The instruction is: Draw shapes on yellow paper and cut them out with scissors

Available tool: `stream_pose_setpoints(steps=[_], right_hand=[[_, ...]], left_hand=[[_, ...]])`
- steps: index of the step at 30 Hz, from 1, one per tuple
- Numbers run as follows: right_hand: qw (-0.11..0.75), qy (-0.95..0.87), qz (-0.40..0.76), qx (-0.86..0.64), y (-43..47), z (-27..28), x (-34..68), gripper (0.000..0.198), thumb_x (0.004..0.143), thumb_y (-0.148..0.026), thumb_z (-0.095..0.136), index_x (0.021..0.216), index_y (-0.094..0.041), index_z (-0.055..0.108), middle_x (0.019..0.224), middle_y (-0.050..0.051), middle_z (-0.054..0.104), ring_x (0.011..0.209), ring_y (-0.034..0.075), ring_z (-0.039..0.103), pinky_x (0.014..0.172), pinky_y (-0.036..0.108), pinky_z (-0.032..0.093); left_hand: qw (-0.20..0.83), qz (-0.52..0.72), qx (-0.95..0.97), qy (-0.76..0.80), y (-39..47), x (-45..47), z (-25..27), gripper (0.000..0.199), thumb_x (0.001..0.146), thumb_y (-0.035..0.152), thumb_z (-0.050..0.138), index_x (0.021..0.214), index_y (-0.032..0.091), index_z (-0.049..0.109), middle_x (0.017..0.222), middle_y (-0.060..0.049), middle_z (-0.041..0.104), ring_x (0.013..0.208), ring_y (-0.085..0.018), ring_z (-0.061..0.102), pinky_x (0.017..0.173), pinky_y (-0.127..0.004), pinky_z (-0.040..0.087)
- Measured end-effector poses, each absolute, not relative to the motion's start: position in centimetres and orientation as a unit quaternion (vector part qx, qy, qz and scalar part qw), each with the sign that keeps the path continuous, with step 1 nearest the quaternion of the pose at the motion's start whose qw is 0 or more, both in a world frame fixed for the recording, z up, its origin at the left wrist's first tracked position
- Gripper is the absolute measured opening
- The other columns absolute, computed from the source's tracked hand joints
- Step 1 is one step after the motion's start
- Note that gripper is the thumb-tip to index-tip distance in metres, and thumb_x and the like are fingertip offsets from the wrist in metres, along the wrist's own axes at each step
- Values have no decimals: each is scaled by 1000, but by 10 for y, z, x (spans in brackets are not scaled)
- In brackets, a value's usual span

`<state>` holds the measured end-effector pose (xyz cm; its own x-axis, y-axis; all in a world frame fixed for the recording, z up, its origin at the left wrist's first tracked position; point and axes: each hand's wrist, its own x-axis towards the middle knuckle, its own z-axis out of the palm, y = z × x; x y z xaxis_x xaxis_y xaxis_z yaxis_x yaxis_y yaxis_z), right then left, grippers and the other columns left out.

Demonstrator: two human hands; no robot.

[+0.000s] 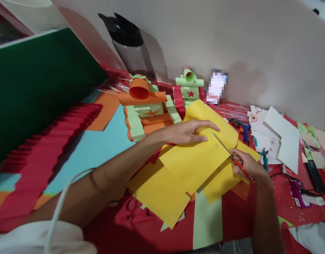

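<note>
A large yellow paper sheet (pixel 194 162), its far end curling upward, lies over more yellow paper (pixel 157 194). My left hand (pixel 191 131) rests on the sheet with its fingers stretched out. At the sheet's right edge, my right hand (pixel 245 165) grips red-handled scissors (pixel 240 167). The scissor blades reach across the paper, pointing toward my left hand. Just beyond stand an orange and green paper model (pixel 149 106) and a smaller green and red paper model (pixel 189 88).
To the left are a dark green board (pixel 40 84) and pleated red paper (pixel 46 165). A black-lidded bottle (pixel 130 46) and a phone (pixel 216 86) are by the wall. On the right lie a blue glue gun (pixel 246 132), pliers (pixel 264 158) and white card (pixel 284 137).
</note>
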<state>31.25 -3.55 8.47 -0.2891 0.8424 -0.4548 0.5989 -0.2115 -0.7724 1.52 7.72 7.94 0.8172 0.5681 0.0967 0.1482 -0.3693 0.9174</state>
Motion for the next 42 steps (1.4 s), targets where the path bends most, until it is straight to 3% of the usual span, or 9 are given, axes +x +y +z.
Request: stream_pose_setpoints(steps=[4,8,16,25,34,38,42], right_hand=[[101,-598,511,-609,-35,82,314,63,68,-51,87,108,-26,44,65,-10,54,55,11,43,53,22,31],[113,-580,517,-620,-36,82,314,71,65,-51,91,106,-28,37,63,-13,52,51,10,43,50,21,31],[115,-558,532,-626,-36,86,311,63,68,-42,85,103,-29,35,64,-10,62,49,11,51,49,20,36],[133,-552,544,-618,-36,85,309,60,68,-35,82,104,-29,33,61,-14,58,45,7,41,47,18,34],[133,-586,530,-598,-39,78,312,68,70,-37,86,109,-29,31,65,-14,53,51,9,43,49,19,31],[129,-589,520,-604,-37,81,309,62,72,-33,82,107,-29,31,63,-14,54,48,8,40,48,19,30],[127,-576,517,-620,-36,86,304,55,71,-27,75,103,-29,30,62,-13,58,49,10,47,49,19,33]], left_hand=[[520,196,801,223,78,15,79,55,103,57,62,144,19,63,74,3,56,55,-10,38,52,-23,34],[513,204,804,219,78,15,78,57,103,59,61,142,18,64,70,4,54,56,-11,40,54,-23,35],[524,199,799,220,77,16,80,61,101,64,61,141,19,64,71,3,54,58,-12,42,56,-24,37],[524,197,798,224,77,15,82,55,101,58,63,142,20,64,82,0,61,58,-11,42,54,-24,36],[530,187,800,208,75,15,84,59,103,59,60,144,17,61,69,5,50,56,-12,40,55,-24,36],[530,186,800,209,75,15,84,60,104,59,59,145,16,59,68,5,48,58,-12,40,56,-24,36],[531,192,801,199,75,15,84,56,105,54,58,145,16,59,67,6,46,58,-12,39,57,-25,35]])
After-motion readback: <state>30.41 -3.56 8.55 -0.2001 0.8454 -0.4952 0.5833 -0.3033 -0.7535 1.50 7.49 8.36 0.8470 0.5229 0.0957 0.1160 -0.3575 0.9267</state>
